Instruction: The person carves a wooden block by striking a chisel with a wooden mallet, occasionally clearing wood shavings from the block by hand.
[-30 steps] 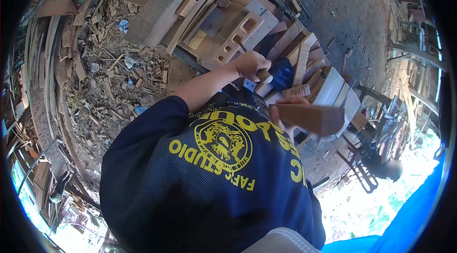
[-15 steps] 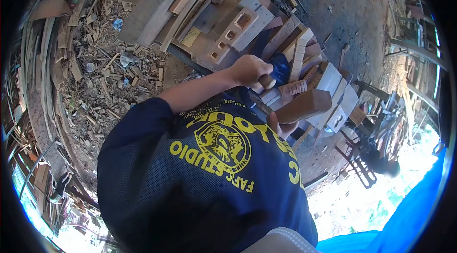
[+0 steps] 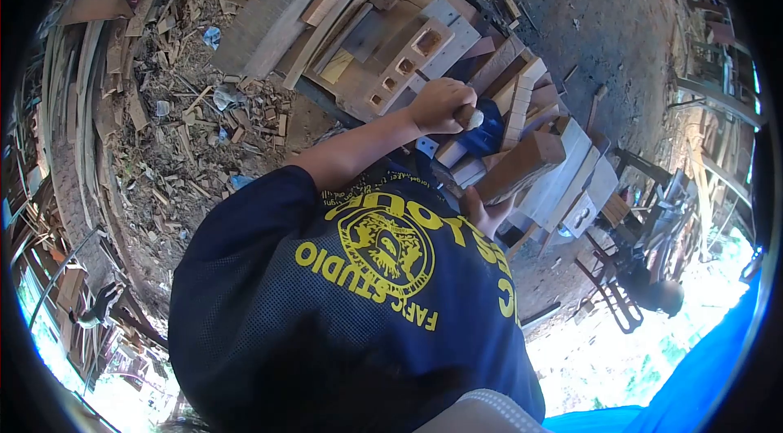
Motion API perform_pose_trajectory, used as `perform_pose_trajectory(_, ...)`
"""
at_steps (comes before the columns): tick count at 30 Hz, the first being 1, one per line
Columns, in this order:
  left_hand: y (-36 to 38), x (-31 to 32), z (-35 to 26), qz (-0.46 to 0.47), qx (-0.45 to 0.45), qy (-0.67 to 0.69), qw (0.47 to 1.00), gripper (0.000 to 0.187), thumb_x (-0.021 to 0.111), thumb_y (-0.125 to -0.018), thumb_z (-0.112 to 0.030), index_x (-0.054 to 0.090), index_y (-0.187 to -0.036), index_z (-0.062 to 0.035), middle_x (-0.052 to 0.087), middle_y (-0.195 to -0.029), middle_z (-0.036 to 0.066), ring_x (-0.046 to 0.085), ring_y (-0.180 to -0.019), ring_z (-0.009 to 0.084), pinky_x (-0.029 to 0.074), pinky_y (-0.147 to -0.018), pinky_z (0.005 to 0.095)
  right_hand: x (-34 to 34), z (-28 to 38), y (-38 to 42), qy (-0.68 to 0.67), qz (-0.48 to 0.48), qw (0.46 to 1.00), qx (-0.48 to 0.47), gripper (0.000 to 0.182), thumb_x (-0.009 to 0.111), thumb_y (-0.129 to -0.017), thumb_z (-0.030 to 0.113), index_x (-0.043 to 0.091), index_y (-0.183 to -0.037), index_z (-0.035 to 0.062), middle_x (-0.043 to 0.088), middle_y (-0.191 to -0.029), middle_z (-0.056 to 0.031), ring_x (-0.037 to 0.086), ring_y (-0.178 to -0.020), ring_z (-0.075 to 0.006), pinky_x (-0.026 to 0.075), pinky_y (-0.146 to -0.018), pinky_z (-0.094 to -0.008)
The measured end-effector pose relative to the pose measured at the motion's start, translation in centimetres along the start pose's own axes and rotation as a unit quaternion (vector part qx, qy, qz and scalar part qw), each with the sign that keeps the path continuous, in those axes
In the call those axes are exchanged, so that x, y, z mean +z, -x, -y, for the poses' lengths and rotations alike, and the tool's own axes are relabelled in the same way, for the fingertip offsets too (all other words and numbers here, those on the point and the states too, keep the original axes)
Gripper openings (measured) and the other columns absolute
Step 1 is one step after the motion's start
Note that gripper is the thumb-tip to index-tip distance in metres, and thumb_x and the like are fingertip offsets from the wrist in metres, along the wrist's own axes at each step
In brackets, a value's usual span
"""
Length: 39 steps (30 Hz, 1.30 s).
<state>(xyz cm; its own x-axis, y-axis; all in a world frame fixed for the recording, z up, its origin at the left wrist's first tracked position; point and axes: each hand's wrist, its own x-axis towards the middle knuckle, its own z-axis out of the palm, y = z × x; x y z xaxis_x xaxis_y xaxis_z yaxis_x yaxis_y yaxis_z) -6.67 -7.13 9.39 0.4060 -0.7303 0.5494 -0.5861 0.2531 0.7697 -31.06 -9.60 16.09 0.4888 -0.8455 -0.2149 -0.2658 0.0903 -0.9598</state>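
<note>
My left hand (image 3: 440, 107) is closed round a round wooden tool handle (image 3: 470, 117), whose rounded end points up towards me. The rest of that tool is hidden below the fist. My right hand (image 3: 487, 213) grips the near end of a thick brown wooden block (image 3: 522, 167), with the thumb along its side. Beyond the left fist lies a pale timber piece with several square holes (image 3: 405, 66). A dark blue object (image 3: 486, 130) shows between the two hands, and a narrow dark metal strip (image 3: 444, 178) lies close to my shirt.
Stacked wood offcuts (image 3: 518, 103) lie just beyond my hands. A wide plank (image 3: 294, 13) and curved strips lie at the upper left. Wood scraps and litter (image 3: 212, 107) cover the ground on the left. A dark metal frame (image 3: 612, 282) stands at the right.
The wooden block in my right hand has tilted, with its far end swung upwards in the view. My left hand has shifted slightly right and up with the handle in it.
</note>
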Motion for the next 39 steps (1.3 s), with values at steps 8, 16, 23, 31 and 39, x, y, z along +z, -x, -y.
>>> perform_pose_trajectory(8,-0.7,0.6,1.0,-0.015,-0.049,-0.024,0.998,0.033,0.076,-0.065,-0.010,0.051,-0.085,-0.0132,0.062,-0.076,0.005,0.063,-0.072,0.0304,0.048,-0.062,0.0402,-0.5,-0.1,-1.0,0.016,0.008,1.000,0.013,0.078,0.078,-0.068,0.009,0.041,-0.135,-0.0025,0.055,-0.117,-0.0092,0.053,-0.107,-0.0186,0.039,-0.095,-0.0341)
perform_pose_trajectory(16,-1.0,1.0,1.3,-0.022,-0.060,-0.027,0.998,0.033,0.076,-0.064,-0.009,0.051,-0.085,-0.0128,0.062,-0.076,0.006,0.063,-0.072,0.0308,0.047,-0.062,0.0409,-0.4,0.5,-2.0,-0.027,0.018,0.998,0.046,0.079,0.080,-0.068,0.011,0.039,-0.135,-0.0010,0.055,-0.111,-0.0062,0.053,-0.098,-0.0158,0.042,-0.088,-0.0324)
perform_pose_trajectory(23,-1.0,1.2,1.7,-0.030,-0.076,-0.025,0.996,0.031,0.075,-0.065,-0.009,0.051,-0.085,-0.0122,0.063,-0.077,0.006,0.063,-0.074,0.0313,0.048,-0.064,0.0414,-0.2,0.6,-2.4,0.001,0.024,0.999,0.028,0.078,0.081,-0.069,0.014,0.040,-0.134,-0.0011,0.055,-0.114,-0.0076,0.053,-0.103,-0.0173,0.040,-0.092,-0.0336)
perform_pose_trajectory(31,-1.1,1.1,1.3,-0.020,-0.074,-0.023,0.997,0.032,0.076,-0.065,-0.010,0.051,-0.085,-0.0123,0.063,-0.078,0.006,0.064,-0.075,0.0308,0.048,-0.065,0.0407,0.3,0.9,-2.9,0.027,0.021,0.999,0.028,0.074,0.079,-0.069,0.013,0.042,-0.131,-0.0009,0.055,-0.113,-0.0081,0.052,-0.104,-0.0180,0.039,-0.093,-0.0344)
perform_pose_trajectory(39,-0.9,1.0,1.5,-0.033,-0.063,-0.020,0.997,0.032,0.076,-0.066,-0.010,0.050,-0.085,-0.0128,0.063,-0.078,0.005,0.064,-0.074,0.0303,0.048,-0.064,0.0402,0.6,0.8,-2.5,0.026,0.036,0.999,0.010,0.071,0.078,-0.070,0.012,0.043,-0.130,-0.0001,0.056,-0.105,-0.0063,0.053,-0.096,-0.0170,0.042,-0.087,-0.0331)
